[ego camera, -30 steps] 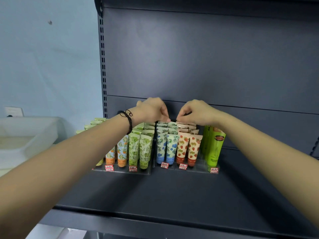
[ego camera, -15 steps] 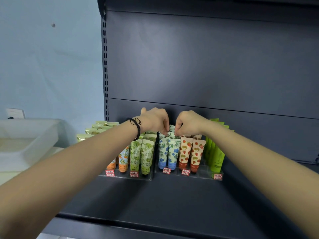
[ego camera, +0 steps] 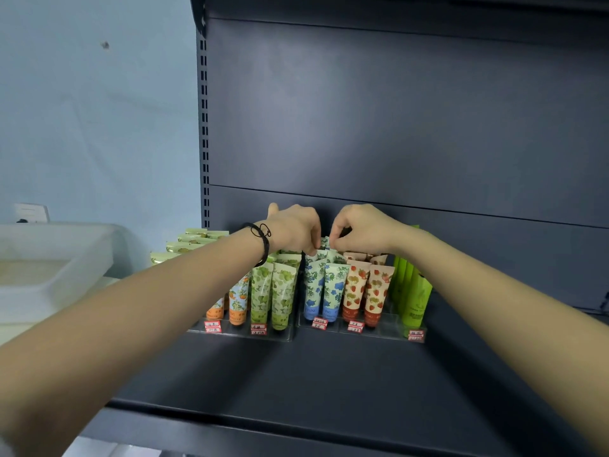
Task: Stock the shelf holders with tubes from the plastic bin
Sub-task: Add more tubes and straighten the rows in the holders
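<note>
Our left hand [ego camera: 293, 229] and right hand [ego camera: 361, 227] sat close together — curled fingers of both pinched blue-flowered tubes [ego camera: 334, 285] just beneath them.

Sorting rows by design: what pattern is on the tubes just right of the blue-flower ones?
Those tubes carry red strawberries on cream; head view shows it best.

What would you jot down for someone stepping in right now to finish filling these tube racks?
Left hand: pinches the top of a tube at the back of the blue row.
Right hand: pinches there too.
Done: holders on the shelf hold upright rows of tubes.
Bin: far left, contents unclear.
Left: seat this tube, then check the bin.
</note>
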Tool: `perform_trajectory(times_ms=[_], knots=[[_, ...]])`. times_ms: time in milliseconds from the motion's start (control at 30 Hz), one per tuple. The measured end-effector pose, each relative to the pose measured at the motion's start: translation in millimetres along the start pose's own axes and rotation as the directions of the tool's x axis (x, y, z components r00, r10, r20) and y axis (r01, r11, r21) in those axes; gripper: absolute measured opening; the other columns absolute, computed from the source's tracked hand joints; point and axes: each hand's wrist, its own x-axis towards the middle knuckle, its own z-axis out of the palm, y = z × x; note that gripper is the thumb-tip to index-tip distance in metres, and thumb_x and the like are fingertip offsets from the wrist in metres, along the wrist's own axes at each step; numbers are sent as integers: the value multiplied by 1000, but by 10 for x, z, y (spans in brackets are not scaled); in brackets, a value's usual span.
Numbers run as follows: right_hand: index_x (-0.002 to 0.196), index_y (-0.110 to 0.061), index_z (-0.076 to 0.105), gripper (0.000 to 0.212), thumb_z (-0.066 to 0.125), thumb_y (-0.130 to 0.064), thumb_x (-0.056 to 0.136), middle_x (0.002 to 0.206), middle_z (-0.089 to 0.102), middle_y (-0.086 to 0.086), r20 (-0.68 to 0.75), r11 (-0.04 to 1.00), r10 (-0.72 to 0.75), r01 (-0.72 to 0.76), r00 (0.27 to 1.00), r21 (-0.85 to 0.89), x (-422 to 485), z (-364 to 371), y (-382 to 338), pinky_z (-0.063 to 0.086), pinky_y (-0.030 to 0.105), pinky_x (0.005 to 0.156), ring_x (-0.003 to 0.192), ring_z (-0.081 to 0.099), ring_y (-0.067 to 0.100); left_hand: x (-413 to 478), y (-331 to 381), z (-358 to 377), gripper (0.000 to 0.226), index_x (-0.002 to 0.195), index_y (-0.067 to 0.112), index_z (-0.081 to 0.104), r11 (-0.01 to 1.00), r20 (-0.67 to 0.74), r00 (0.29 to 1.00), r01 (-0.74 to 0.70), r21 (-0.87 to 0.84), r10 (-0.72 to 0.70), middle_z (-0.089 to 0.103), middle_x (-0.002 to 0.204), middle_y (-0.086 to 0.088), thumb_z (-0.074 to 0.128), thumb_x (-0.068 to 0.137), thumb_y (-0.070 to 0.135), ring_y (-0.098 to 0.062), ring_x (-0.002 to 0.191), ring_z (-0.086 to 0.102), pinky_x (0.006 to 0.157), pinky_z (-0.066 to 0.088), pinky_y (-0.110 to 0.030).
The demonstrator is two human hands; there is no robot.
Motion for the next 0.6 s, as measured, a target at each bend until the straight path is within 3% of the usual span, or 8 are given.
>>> perform_trajectory(times_ms=[100, 200, 400, 533, 600], knots=[[86, -23, 77, 10, 71, -24, 78, 100, 59, -13, 42, 994, -113, 112, 993, 9, -92, 17, -88, 42, 22, 89, 105, 51, 7, 17, 8, 6, 13, 91, 26, 71, 1000, -6, 1000, 15, 13, -14, 70, 93, 9, 72, 79, 29, -12, 88, 51, 84, 22, -39], [89, -30, 75, 15, 76, -37, 75, 110, 51, -9, 86, 984, -126, 136, 988, -115, -71, 146, -83, 39, 37, 98, 112, 40, 14, 23, 7, 14, 12, 89, 25, 70, 999, -3, 1000, 29, 14, -29, 68, 88, 9, 72, 78, 30, -13, 87, 51, 83, 22, -39], [79, -30, 76, 6, 77, -34, 75, 105, 53, -10, -13, 991, -110, 108, 994, -78, 4, 245, -43, 37, 48, 101, 114, 44, 18, 3, -40, -17, 17, 92, 26, 72, 997, 0, 1000, 22, -78, -22, 70, 92, 9, 74, 76, 32, -12, 90, 52, 84, 22, -38], [82, -25, 78, 10, 76, -33, 78, 100, 54, -14, -8, 994, -98, 97, 995, -50, -1, 273, -56, 40, 47, 99, 112, 47, 15, -21, -61, -79, 24, 97, 28, 72, 997, 29, 1000, 0, -75, 2, 70, 96, 13, 73, 76, 39, -10, 95, 53, 86, 24, -40], [86, -22, 78, 17, 74, -37, 79, 105, 56, -12, 27, 993, -98, 99, 995, -61, -24, 222, -83, 41, 42, 99, 111, 48, 12, -11, -89, -134, 28, 103, 30, 71, 997, 61, 998, 7, -74, -2, 69, 103, 15, 70, 77, 41, -10, 103, 53, 94, 25, -45]])
